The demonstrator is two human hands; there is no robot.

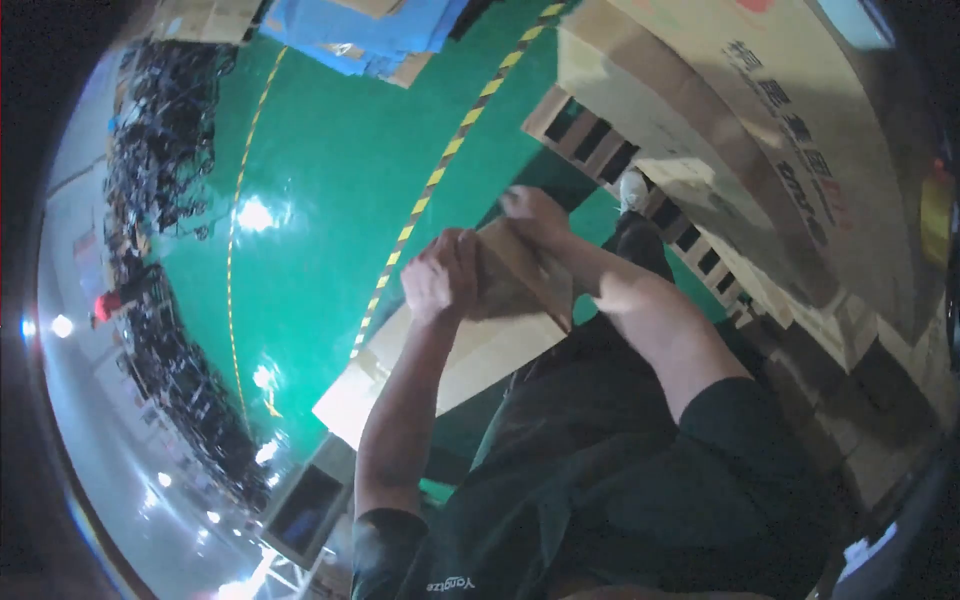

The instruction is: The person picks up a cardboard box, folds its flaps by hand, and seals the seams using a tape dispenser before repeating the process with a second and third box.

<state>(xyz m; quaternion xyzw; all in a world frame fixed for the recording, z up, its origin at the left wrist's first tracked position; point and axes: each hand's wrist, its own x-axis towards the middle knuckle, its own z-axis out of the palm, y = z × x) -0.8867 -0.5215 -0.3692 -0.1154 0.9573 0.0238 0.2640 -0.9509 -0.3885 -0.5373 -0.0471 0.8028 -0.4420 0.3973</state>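
A brown cardboard piece (510, 265), folded with a raised flap, lies between my two hands in front of my body. My left hand (440, 275) is closed on its left edge, fingers bent over the top. At its far right edge is my right hand (535, 215), with its fingers curled and slightly blurred against the cardboard. Beneath my left forearm a lighter, flat part of cardboard (350, 400) reaches toward the lower left. Whether it is joined to the folded part cannot be made out.
Large printed cartons (720, 110) stand at the right on a wooden pallet (590, 140). A blue-covered stack (350, 35) is at the top. Yellow-black tape (440, 165) crosses the green floor (310, 160). Dark piled items (165, 150) line the left, near a person in red headwear (103, 306).
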